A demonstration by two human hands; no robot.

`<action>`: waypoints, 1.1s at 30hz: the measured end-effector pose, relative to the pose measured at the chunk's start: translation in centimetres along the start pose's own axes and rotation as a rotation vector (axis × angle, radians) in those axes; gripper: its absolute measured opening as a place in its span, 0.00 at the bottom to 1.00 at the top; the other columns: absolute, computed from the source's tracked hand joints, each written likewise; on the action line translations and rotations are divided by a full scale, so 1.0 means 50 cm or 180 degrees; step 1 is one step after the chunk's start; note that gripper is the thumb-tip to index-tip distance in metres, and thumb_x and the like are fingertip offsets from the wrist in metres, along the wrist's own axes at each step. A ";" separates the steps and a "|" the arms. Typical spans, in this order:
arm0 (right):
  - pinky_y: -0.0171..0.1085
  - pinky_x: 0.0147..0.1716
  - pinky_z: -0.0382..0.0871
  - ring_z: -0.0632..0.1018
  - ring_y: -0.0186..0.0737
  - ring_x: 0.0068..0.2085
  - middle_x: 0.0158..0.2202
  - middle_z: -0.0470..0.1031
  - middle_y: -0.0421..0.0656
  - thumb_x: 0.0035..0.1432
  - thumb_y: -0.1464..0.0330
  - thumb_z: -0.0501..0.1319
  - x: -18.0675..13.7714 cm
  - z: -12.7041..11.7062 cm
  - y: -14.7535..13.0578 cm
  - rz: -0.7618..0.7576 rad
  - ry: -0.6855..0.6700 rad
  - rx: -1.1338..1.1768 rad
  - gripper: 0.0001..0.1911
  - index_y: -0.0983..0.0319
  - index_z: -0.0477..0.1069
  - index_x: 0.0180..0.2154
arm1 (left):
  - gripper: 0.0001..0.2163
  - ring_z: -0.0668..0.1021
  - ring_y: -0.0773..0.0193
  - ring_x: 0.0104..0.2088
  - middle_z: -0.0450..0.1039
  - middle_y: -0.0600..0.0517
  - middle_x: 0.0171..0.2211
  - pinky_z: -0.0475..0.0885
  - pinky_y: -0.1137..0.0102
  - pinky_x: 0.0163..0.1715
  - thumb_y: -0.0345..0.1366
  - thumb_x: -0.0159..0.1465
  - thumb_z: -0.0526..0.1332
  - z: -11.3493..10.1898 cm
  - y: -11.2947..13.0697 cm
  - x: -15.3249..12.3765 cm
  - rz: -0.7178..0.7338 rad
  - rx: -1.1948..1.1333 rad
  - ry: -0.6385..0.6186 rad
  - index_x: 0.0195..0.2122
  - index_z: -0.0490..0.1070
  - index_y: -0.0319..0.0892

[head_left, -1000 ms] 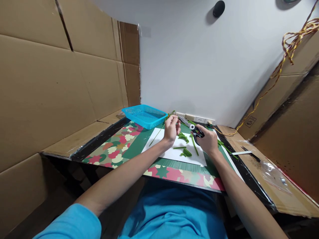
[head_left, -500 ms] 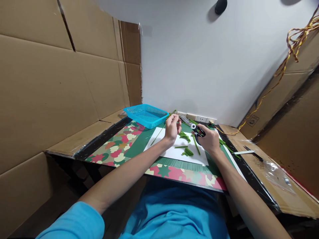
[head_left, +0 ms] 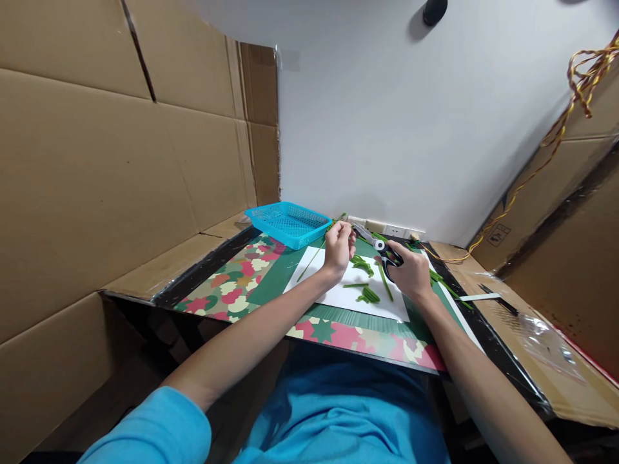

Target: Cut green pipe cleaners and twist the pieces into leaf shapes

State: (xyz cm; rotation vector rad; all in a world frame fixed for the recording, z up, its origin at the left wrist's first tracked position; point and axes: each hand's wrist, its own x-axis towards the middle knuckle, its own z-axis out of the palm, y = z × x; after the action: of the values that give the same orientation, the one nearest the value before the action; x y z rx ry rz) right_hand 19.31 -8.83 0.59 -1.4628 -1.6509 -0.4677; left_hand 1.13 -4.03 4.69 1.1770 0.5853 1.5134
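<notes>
The scissors sit above the far part of the paper, angled so the blades point far and left; with metal blades and black handles they are probably stiff and modest in weight, best held by the loops, well back from the edges. The right hand has its fingers wrapped around those handles. The left hand is beside the blade tips, its fingers drawn into a narrow pinch; what lies between them is too small to tell. Green pieces lie below on the white paper: a curled cluster, a straight piece and a nearer small bundle. They look fuzzy, so they are likely very light, bendable and easy to nudge astray, best pinched at the middle. Longer green stems lie to the right. The paper rests on a green mat, bordered at left and near by a patterned covering. A blue basket stands far left; a white strip and a clear plastic bag lie on the right. Beyond, a pale wall rises over sockets, with cardboard panels at either side and a twisted wire hanging at right.
</notes>
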 end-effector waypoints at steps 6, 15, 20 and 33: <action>0.37 0.31 0.66 0.82 0.47 0.31 0.32 0.84 0.45 0.59 0.57 0.63 0.001 -0.004 -0.004 0.0021 -0.0044 0.0041 0.18 0.57 0.81 0.47 | 0.15 0.60 0.78 0.15 0.62 0.58 0.24 0.53 0.78 0.12 0.45 0.67 0.61 0.001 -0.001 -0.001 0.0118 0.0026 -0.0049 0.29 0.62 0.42; 0.36 0.30 0.66 0.81 0.46 0.30 0.30 0.83 0.45 0.61 0.53 0.63 -0.002 0.002 -0.002 -0.0031 0.0028 0.0045 0.20 0.57 0.81 0.47 | 0.19 0.60 0.77 0.17 0.62 0.59 0.24 0.54 0.79 0.13 0.51 0.64 0.64 -0.005 -0.002 -0.001 0.0237 0.0106 -0.0076 0.30 0.63 0.42; 0.37 0.29 0.66 0.81 0.46 0.29 0.28 0.82 0.44 0.61 0.52 0.63 -0.001 0.006 -0.003 -0.0090 0.0061 0.0023 0.20 0.56 0.81 0.47 | 0.19 0.61 0.77 0.17 0.62 0.59 0.24 0.55 0.79 0.13 0.53 0.63 0.64 -0.010 -0.006 0.002 0.0328 0.0159 -0.0126 0.31 0.64 0.42; 0.37 0.29 0.62 0.81 0.47 0.28 0.29 0.83 0.46 0.62 0.53 0.61 0.000 0.004 0.005 -0.0042 -0.0053 -0.0103 0.21 0.57 0.82 0.49 | 0.19 0.62 0.78 0.15 0.63 0.59 0.24 0.55 0.78 0.12 0.52 0.64 0.64 -0.007 -0.007 0.003 0.0262 0.0195 -0.0216 0.30 0.63 0.42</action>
State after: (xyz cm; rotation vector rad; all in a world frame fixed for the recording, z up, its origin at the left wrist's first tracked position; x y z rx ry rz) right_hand 19.47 -8.63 0.42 -1.4839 -1.6741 -0.4930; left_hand 1.01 -3.68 4.31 1.3084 0.5468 1.5276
